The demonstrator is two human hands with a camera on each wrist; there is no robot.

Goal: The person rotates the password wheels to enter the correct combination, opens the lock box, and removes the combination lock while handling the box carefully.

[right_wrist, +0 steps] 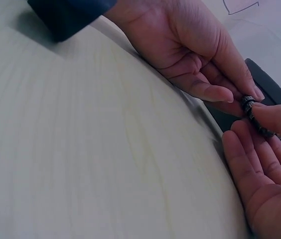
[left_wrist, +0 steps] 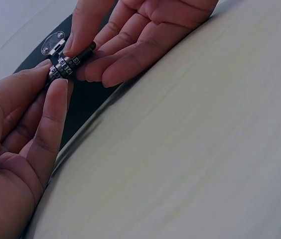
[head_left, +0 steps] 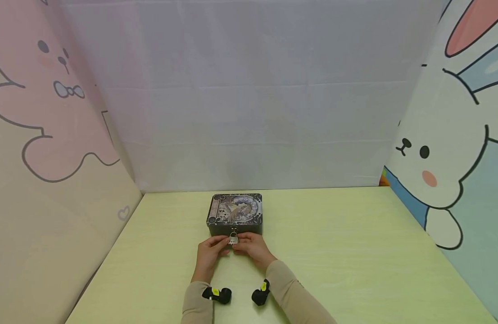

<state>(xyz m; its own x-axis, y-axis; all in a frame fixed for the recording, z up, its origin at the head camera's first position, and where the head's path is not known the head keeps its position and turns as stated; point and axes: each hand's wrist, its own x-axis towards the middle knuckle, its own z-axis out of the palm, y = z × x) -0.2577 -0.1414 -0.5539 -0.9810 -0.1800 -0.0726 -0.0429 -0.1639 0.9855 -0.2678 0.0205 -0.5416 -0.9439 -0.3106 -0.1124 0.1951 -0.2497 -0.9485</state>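
Observation:
A combination padlock (head_left: 233,239) hangs by its shackle at the front clasp of a dark rectangular tin box (head_left: 234,230) with a printed lid. My left hand (head_left: 210,254) pinches one end of the padlock between thumb and finger. From the other side my right hand (head_left: 255,248) grips it, its thumb on the number dials (left_wrist: 63,65) in the left wrist view. Right wrist view: the padlock (right_wrist: 250,107) lies between the fingertips of both hands, partly covered. The tin's lid is down.
The tin stands on a pale yellow-green table (head_left: 334,243), near its back edge. A white cloth (head_left: 249,99) hangs behind, and cartoon-printed panels (head_left: 435,171) flank both sides. Black wrist cameras (head_left: 223,295) are strapped over the beige sleeves.

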